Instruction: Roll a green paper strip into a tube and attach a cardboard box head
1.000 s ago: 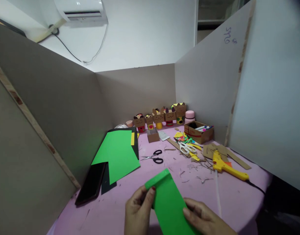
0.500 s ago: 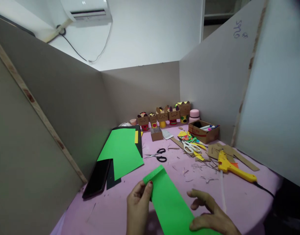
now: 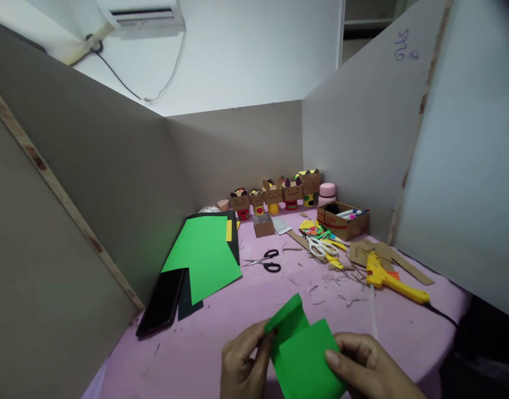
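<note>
A green paper strip [image 3: 304, 349] is folded over on itself just above the pink table [image 3: 238, 310] at the near edge. My left hand [image 3: 242, 366] pinches its left side near the raised far end. On the right, my right hand [image 3: 371, 368] holds the doubled-over flap, thumb on top of the paper.
A green sheet [image 3: 204, 252] lies on dark paper at left, beside a black phone [image 3: 161, 302]. Black scissors [image 3: 265, 260], white scissors [image 3: 321, 246], a yellow glue gun [image 3: 390, 277] with its cord, paper scraps and a cardboard box of markers [image 3: 341, 219] lie beyond. Small cardboard figures [image 3: 275, 197] line the back wall.
The long flat strip has been folded: my right hand brought its near part up over the rest. Both hands moved closer together, and the far end now stands up.
</note>
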The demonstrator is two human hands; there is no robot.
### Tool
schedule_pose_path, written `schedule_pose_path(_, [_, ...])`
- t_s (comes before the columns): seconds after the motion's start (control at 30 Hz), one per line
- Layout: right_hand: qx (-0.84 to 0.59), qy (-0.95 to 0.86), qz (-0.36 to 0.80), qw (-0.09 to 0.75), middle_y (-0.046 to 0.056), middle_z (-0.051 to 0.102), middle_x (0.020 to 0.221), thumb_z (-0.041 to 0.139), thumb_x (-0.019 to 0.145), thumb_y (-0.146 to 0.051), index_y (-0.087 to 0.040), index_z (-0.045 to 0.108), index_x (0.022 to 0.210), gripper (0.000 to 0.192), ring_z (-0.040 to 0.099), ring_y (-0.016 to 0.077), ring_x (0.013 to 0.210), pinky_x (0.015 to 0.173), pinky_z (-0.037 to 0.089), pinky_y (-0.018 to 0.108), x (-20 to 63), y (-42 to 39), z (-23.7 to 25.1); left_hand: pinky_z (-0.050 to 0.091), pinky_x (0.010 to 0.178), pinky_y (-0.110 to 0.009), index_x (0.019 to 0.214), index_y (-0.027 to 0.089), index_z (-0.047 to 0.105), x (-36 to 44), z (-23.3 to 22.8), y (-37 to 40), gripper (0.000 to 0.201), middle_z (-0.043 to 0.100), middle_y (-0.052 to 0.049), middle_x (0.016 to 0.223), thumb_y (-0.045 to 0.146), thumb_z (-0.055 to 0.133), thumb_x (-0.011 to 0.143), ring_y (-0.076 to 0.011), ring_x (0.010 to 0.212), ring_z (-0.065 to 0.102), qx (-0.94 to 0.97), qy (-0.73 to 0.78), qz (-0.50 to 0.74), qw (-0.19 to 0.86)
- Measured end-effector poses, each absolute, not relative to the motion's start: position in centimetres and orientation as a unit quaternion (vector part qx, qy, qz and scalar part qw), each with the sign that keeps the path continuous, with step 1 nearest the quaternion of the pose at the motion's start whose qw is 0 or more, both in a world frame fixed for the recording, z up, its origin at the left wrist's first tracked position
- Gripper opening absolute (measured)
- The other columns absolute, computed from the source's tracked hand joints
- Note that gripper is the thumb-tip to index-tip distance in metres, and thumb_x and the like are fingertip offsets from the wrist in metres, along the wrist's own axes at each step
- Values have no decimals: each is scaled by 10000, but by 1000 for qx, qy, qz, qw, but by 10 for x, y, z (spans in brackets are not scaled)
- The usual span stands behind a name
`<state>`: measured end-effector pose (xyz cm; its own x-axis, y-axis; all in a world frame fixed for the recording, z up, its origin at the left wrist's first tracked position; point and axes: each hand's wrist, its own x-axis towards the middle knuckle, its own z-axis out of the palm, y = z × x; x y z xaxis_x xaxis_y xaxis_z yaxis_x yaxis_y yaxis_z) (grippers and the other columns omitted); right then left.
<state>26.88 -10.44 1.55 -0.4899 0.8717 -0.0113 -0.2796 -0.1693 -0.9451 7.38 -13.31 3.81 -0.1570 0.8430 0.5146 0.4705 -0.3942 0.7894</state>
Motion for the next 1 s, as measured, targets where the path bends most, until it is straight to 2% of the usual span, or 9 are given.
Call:
schedule_pose_path(0.13, [-291,-493,729,376,14,619,675,700,693,-490,-152,657,820,363,545,124,589,564,401,219,270,-103,7,541,688,-204,1043,275,690,69,38,-132,341,755,-33,918,80,593,781,-177,764,703,697,456,544,99])
schedule_pose_path(0.23, [-298,-500,736,345,1,589,669,685,700,-513,-145,628,815,389,549,132,618,605,420,241,273,-101,3,554,676,-182,1124,275,631,66,36,-129,405,742,-33,985,53,577,790,-158,807,707,744,397,534,61])
schedule_pose_path(0.33, [-326,-503,717,357,-7,563,674,662,715,-530,-136,611,815,410,541,128,635,623,423,248,275,-101,2,561,691,-175,1161,253,594,64,34,-127,402,725,-48,1039,51,548,817,-155,875,697,769,380,511,52])
schedule_pose_path(0.43, [-366,-515,692,350,-16,558,668,652,714,-546,-143,601,821,421,502,95,570,550,398,211,277,-103,8,557,752,-189,1167,218,580,63,34,-127,353,715,-71,1060,79,525,847,-161,933,681,790,359,496,31])
schedule_pose_path(0.53, [-383,-534,691,300,-49,520,628,628,712,-583,-150,580,827,450,358,38,404,378,271,179,278,-104,19,551,786,-191,1141,184,584,61,37,-128,292,719,-88,1046,106,507,870,-159,956,672,806,347,480,7])
schedule_pose_path(0.6, [-382,-540,699,272,-68,476,587,635,677,-616,-151,568,785,483,293,23,370,337,199,179,278,-103,24,549,794,-182,1127,165,582,60,40,-129,263,728,-90,1016,119,494,883,-146,945,676,817,339,466,-9])
schedule_pose_path(0.77, [-373,-517,719,278,-59,469,554,696,572,-635,-143,570,676,518,379,37,474,400,261,141,276,-101,30,557,813,-222,1139,108,547,58,45,-131,251,730,-123,990,143,459,906,-155,964,668,856,294,422,-44])
schedule_pose_path(0.9, [-358,-536,727,237,-97,413,515,661,568,-672,-158,556,669,535,264,5,321,282,182,170,274,-100,37,561,801,-218,1116,90,566,55,42,-131,259,727,-142,990,152,392,934,-153,996,653,872,294,380,-97])
schedule_pose_path(1.0, [-362,-531,724,250,-91,429,552,656,564,-682,-153,556,683,551,268,-3,321,264,186,167,274,-100,41,563,778,-201,1108,105,583,51,38,-131,300,730,-129,991,196,344,952,-142,982,659,871,294,370,-136])
